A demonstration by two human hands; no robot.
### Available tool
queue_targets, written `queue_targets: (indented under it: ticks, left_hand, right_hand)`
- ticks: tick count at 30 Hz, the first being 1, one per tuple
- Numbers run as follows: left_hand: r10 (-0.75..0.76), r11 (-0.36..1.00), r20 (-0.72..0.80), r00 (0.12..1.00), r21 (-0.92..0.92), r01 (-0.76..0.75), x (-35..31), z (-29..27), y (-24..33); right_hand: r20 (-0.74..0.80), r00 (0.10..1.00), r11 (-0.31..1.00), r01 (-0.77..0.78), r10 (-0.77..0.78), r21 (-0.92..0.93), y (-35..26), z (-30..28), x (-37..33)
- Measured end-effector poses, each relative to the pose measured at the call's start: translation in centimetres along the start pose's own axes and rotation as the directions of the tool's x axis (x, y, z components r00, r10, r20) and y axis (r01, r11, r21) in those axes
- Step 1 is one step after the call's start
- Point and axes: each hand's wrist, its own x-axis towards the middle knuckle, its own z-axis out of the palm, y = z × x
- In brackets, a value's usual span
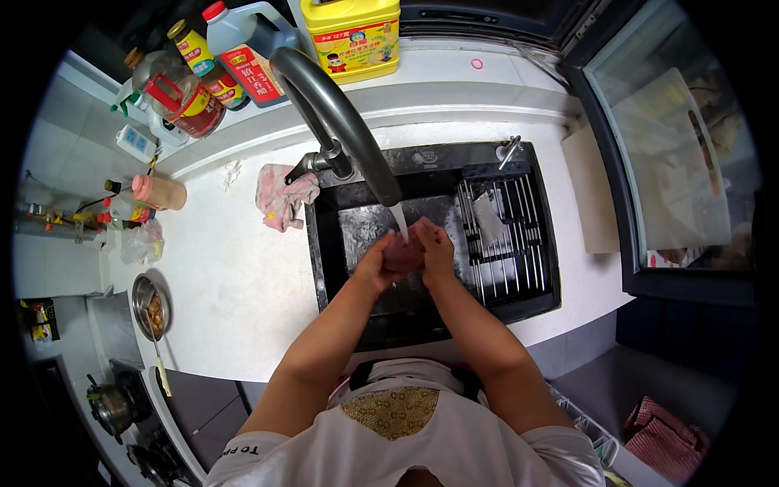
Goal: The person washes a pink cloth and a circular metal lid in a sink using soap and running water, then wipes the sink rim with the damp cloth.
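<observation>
Over the black sink (324,284), both of my hands are together around a dark pink, soft piece that looks like raw meat (403,255). My left hand (373,263) grips its left side, and my right hand (437,253) closes on its right side. A stream of water (400,221) from the grey curved faucet (361,130) runs onto the meat between them. My fingers hide part of it. Water and bubbles show on the sink floor below.
A metal rack (519,260) with a whitish pad (488,217) spans the sink's right side. A pink-and-white cloth (284,199) lies left of the faucet. Bottles and a yellow jug (357,49) line the back ledge. A metal bowl (151,307) stands far left; a glass-paned frame (608,154) juts in right.
</observation>
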Motion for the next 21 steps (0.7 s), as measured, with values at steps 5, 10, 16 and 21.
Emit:
queue_targets:
  ticks: [5,10,16,21]
  left_hand:
    - [0.185,0.982,-0.025,0.982,-0.042,-0.186,2.5,-0.6,-0.8]
    - [0.398,0.917,-0.102,0.912,0.013,-0.399,-3.6,4.2,0.4]
    - [0.079,0.992,-0.172,0.982,0.108,-0.061,-7.6,5.3,2.7]
    - [0.132,0.990,-0.085,0.988,0.054,-0.128,-4.9,3.4,1.2]
  right_hand:
    - [0.033,0.974,0.971,-0.227,0.225,0.074,-2.4,-1.9,0.1]
    - [0.083,0.866,0.867,-0.497,0.494,0.024,-1.8,-1.4,-0.3]
    - [0.264,0.964,0.977,0.024,0.034,-0.212,0.6,0.7,-1.2]
    - [0.364,0.929,0.952,0.162,-0.058,-0.260,1.7,-0.2,0.4]
